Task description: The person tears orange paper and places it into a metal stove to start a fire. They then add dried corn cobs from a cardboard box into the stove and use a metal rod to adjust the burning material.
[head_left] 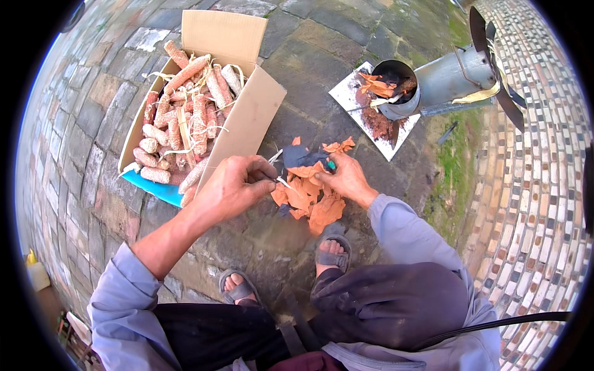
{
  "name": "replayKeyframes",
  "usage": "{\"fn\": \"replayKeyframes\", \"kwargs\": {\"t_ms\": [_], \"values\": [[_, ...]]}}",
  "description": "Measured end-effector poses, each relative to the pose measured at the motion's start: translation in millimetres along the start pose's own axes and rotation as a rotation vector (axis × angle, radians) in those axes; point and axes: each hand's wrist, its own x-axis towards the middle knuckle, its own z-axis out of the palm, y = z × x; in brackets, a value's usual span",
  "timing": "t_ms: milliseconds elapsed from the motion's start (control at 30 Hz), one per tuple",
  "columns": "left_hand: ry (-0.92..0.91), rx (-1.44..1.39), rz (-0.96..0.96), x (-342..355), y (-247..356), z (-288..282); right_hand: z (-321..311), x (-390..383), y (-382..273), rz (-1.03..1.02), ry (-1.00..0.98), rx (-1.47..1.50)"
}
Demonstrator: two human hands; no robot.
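Note:
My left hand (238, 185) is closed in a pinch, with a thin pale strip (283, 182) at its fingertips. Opposite it, my right hand (348, 180) has its fingers closed around a small green object (332, 165), mostly hidden by the fingers. Under and between both hands lies a loose heap of crumpled orange scraps (326, 212), paper-like, with some dark blue-grey pieces (297, 156) among them. Left of the heap stands an open cardboard box (257, 114) full of dried corn cobs (199, 120).
A metal cylinder stove (448, 80) lies at the upper right, its open mouth holding orange scraps and dark bits. Its mouth end is over a white board (391, 150) strewn with brown debris. My sandalled feet (334, 250) are close to the heap on the stone paving (124, 204).

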Motion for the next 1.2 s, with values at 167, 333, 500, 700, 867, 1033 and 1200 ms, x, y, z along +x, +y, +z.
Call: {"fn": "replayKeyframes", "kwargs": {"t_ms": [167, 333, 500, 700, 867, 1033, 1200], "values": [[0.042, -0.11, -0.015, 9, 2, 10, -26, -8, -36, 0.15, 0.084, 0.634], [0.013, -0.317, 0.06, 14, -1, 34, -31, -35, -97, 0.198, -0.12, 1.094], [0.029, -0.442, 0.02, 7, 7, 39, -15, -53, -109, 0.167, -0.305, 1.262], [-0.034, -0.641, -0.151, 3, 11, 29, -24, -65, -119, 0.252, -0.312, 1.289], [-0.162, -0.442, 0.052, 0, 21, 34, -28, -65, -118, 0.251, -0.235, 1.444], [-0.164, -0.334, 0.069, -2, 23, 35, -23, -67, -116, 0.246, -0.21, 1.446], [-0.129, -0.03, -0.005, -3, 35, 27, -23, -67, -109, 0.227, -0.141, 1.21]]}}
